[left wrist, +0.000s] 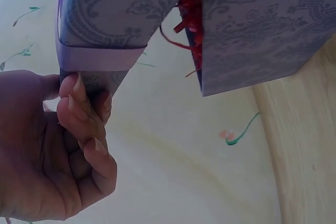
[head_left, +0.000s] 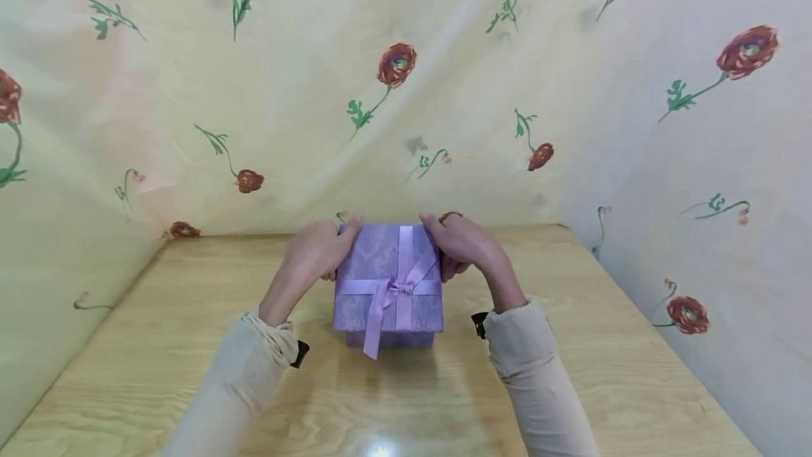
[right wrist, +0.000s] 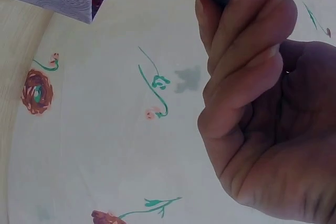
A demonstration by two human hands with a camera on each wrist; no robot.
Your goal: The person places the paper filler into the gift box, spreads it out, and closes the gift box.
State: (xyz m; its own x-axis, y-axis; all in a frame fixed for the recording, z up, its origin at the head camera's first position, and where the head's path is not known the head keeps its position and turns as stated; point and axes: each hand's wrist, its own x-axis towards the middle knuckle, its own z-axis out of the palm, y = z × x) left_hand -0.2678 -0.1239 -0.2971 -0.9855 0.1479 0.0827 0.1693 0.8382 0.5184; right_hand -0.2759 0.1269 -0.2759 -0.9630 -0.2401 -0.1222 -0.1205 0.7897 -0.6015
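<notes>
A purple patterned gift box lid (head_left: 371, 252) with a lilac ribbon and bow is held up over its box base (head_left: 390, 339). My left hand (head_left: 318, 249) grips the lid's far left corner, thumb on top and fingers under the side. On the far right corner my right hand (head_left: 459, 240) grips it the same way. In the left wrist view the lid (left wrist: 113, 19) is tilted and apart from the base (left wrist: 257, 40), and red shredded paper (left wrist: 193, 22) shows at the base's opening. The right wrist view has my right hand's (right wrist: 252, 87) fingers curled at the lid's edge.
The base stands on a light wooden table (head_left: 190, 344). Behind the table and along both sides hangs a pale cloth (head_left: 304, 90) printed with red flowers. Dark straps (head_left: 299, 354) sit at both wrists, by the beige sleeves (head_left: 533, 365).
</notes>
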